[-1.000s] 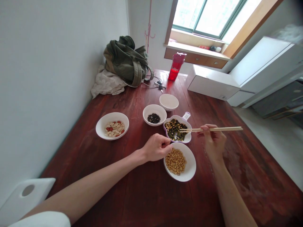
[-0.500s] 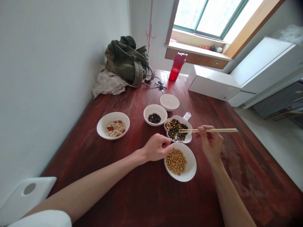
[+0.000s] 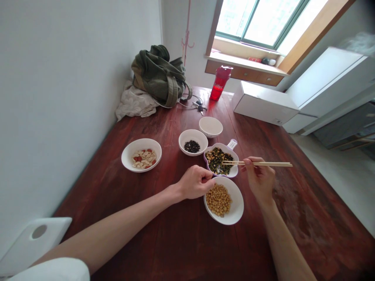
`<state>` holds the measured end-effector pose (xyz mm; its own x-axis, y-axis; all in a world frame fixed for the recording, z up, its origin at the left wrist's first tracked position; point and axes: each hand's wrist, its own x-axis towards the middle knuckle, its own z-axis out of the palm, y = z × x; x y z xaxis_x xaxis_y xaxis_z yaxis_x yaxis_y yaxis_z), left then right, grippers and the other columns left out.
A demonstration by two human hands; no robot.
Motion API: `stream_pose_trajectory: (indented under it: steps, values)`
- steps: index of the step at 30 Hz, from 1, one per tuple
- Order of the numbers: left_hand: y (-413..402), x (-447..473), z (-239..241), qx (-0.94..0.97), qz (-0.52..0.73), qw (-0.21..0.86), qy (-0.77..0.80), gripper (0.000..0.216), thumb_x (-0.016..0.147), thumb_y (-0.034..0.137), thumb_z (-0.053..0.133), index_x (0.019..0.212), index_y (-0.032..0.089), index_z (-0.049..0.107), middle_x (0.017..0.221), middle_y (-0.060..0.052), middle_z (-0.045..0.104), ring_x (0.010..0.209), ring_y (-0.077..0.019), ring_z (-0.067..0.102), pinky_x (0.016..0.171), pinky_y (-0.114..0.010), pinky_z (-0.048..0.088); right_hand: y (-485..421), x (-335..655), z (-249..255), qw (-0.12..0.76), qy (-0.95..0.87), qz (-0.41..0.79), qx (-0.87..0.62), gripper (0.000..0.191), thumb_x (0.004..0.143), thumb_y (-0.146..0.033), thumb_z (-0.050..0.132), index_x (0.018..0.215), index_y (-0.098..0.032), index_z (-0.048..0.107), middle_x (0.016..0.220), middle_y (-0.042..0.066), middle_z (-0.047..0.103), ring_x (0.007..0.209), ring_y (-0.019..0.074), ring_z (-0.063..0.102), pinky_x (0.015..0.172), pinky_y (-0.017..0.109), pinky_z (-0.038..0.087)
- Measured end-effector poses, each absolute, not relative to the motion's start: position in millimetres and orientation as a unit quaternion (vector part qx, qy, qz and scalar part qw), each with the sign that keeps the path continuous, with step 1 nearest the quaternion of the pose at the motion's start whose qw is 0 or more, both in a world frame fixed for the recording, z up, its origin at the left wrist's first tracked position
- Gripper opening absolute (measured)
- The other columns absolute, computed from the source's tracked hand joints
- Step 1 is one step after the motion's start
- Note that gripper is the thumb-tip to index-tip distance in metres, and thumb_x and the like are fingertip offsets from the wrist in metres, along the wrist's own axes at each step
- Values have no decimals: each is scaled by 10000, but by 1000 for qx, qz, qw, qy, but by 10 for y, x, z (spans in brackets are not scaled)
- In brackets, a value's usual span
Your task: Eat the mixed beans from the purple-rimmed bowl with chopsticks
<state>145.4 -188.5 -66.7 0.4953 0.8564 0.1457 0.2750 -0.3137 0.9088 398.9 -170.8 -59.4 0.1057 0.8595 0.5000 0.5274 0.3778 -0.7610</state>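
Your right hand (image 3: 259, 179) has barely shifted, its fingers pinching wooden chopsticks (image 3: 263, 164) with their tips over the green-and-tan bean mix (image 3: 214, 166) in a glossy white, purple-rimmed handled dish (image 3: 224, 147). Your left hand (image 3: 195, 182) lies half-curled, apparently empty, just beside the smooth white bowl (image 3: 238, 207) of soybeans (image 3: 218, 200).

The curled fingers of the left hand (image 3: 195, 182) hide its palm, so whether it holds anything cannot be seen. The mix (image 3: 218, 160) in the purple dish (image 3: 218, 145) is too small to tell piece by piece, as are the objects (image 3: 268, 61) on the windowsill. The bottom edge cuts off the right forearm (image 3: 283, 238) and the white sleeve (image 3: 49, 270), and the top edge cuts off the window (image 3: 258, 19).
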Motion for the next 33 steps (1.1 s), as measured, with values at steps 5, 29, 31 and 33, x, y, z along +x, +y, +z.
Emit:
stream_pose_trajectory:
  steps: [5, 29, 31, 33]
  values:
    - [-1885, 1456, -660, 742, 330, 443, 380, 406, 850, 242, 554, 563, 182, 273, 550, 61, 249, 543, -65, 242, 526, -248, 165, -1709, 3993, -611, 515, -653, 162, -531, 244, 973, -441, 690, 931, -201, 714, 746, 38, 771, 594, 187, 741, 539, 270, 600]
    - [-1879, 1449, -674, 747, 328, 436, 380, 411, 848, 234, 559, 564, 180, 266, 556, 61, 244, 540, -61, 243, 514, -237, 160, -1758, 4086, -429, 630, -526, 416, -391, 199, 909, -403, 762, 852, -218, 716, 748, 17, 660, 678, 198, 710, 453, 259, 540]
    - [-1878, 1449, -676, 749, 328, 435, 378, 408, 850, 234, 556, 566, 179, 268, 554, 62, 245, 536, -60, 242, 515, -237, 164, -1780, 4101, -432, 595, -532, 470, -377, 179, 904, -382, 766, 854, -215, 722, 747, 26, 649, 697, 211, 713, 427, 255, 530]
    - [-1878, 1450, -679, 750, 329, 433, 377, 411, 854, 238, 556, 566, 179, 269, 553, 62, 245, 535, -60, 239, 518, -238, 166, -1784, 4112, -459, 570, -538, 490, -381, 163, 907, -354, 764, 857, -203, 730, 760, 37, 662, 699, 214, 716, 437, 263, 545]
